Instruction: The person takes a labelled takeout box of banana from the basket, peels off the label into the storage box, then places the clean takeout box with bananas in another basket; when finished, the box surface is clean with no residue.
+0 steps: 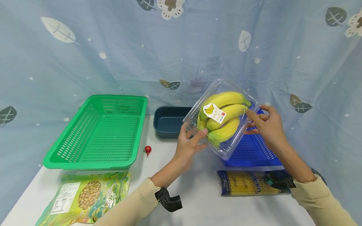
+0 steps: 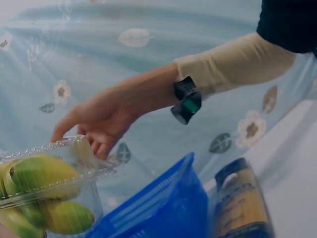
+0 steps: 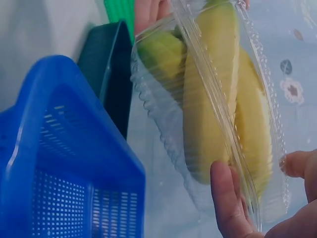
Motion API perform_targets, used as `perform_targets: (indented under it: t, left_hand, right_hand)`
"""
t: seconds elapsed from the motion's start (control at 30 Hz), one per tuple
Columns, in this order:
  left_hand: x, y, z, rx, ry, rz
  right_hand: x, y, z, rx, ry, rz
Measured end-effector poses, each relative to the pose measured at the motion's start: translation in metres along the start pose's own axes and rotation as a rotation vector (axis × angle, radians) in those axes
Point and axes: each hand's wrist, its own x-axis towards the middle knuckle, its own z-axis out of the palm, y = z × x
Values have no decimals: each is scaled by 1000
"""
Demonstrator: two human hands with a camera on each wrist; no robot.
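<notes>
A clear plastic clamshell (image 1: 226, 154) with several yellow-green bananas (image 1: 230, 99) inside is held tilted in the air, partly over the blue basket (image 1: 246, 160). A white label (image 1: 216, 113) with a banana picture faces up. My left hand (image 1: 186, 147) grips its lower left edge, thumb on top. At the right edge my right hand (image 1: 268, 127) pinches it between thumb and fingers. In the right wrist view, fingers (image 3: 225, 198) lie along the clear wall, with the bananas (image 3: 208, 114) behind it. The clamshell hides part of the blue basket.
To the left stands a green basket (image 1: 113, 166); a dark blue box (image 1: 167, 135) is at the back. Between them and the front lies a red lollipop (image 1: 148, 150). A green bag of tan kernels (image 1: 85, 201) lies front left, a spaghetti pack (image 1: 243, 186) front right.
</notes>
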Motion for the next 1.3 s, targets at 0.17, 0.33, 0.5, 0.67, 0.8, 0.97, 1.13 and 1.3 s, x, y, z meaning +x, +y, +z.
perform_targets:
  t: [0.17, 0.33, 0.5, 0.67, 0.8, 0.97, 1.13, 1.3]
  left_hand:
    - [-6, 10, -7, 27, -2, 14]
    - [-10, 18, -19, 106, 14, 24]
    - [-17, 26, -31, 190, -2, 18]
    - [-23, 37, -46, 290, -39, 20]
    - [-27, 44, -55, 335, -56, 24]
    - [-34, 53, -64, 371, -23, 4]
    - [-41, 58, -73, 431, 26, 35]
    - [-53, 60, -83, 495, -17, 107]
  right_hand:
    - [-8, 2, 1, -109, -4, -44]
    - [-11, 1, -4, -172, 4, -63]
    - [-14, 1, -8, -203, -74, -122]
    - [-19, -3, -9, -264, -217, -145]
    - [-23, -1, -7, -175, -335, -173]
    - [-33, 3, 2, -38, -447, -197]
    - [-48, 6, 16, -53, -452, -188]
    - [-60, 9, 27, -73, -429, -141]
